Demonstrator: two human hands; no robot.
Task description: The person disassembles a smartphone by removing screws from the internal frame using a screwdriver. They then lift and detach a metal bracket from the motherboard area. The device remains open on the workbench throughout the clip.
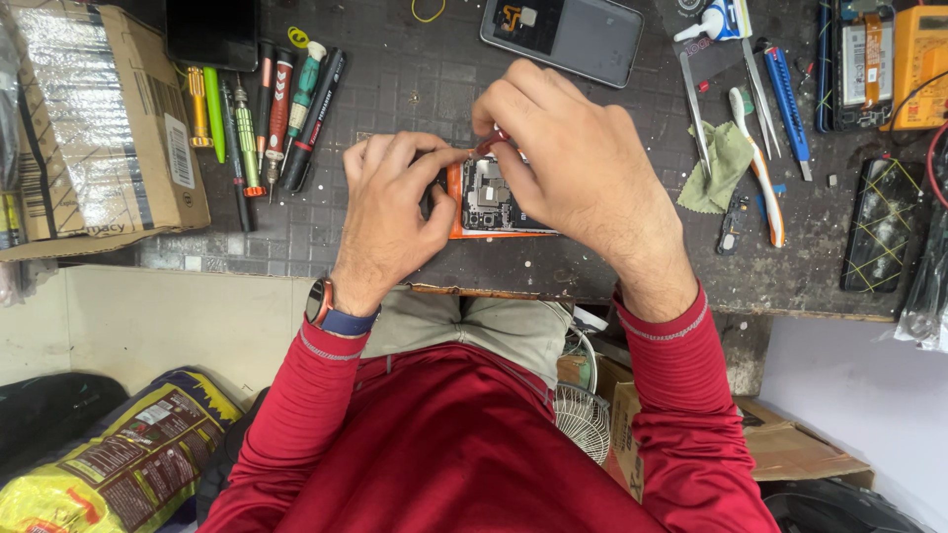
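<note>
An opened phone (491, 202) with an orange frame lies on the dark work mat (395, 79), its circuit boards exposed. My left hand (387, 212) rests on the phone's left side and steadies it. My right hand (568, 163) is over the phone's upper right and pinches a small red-handled screwdriver (488, 143), tip pointed down at the phone's top edge. Both arms wear red sleeves, and a watch sits on my left wrist.
A row of screwdrivers (267, 114) lies left of the phone, next to a cardboard box (94, 128). Another phone (568, 35) lies at the top. Tweezers (694, 114), a green cloth (721, 168), a toothbrush (760, 168), a yellow multimeter (918, 64) and phone parts sit at right.
</note>
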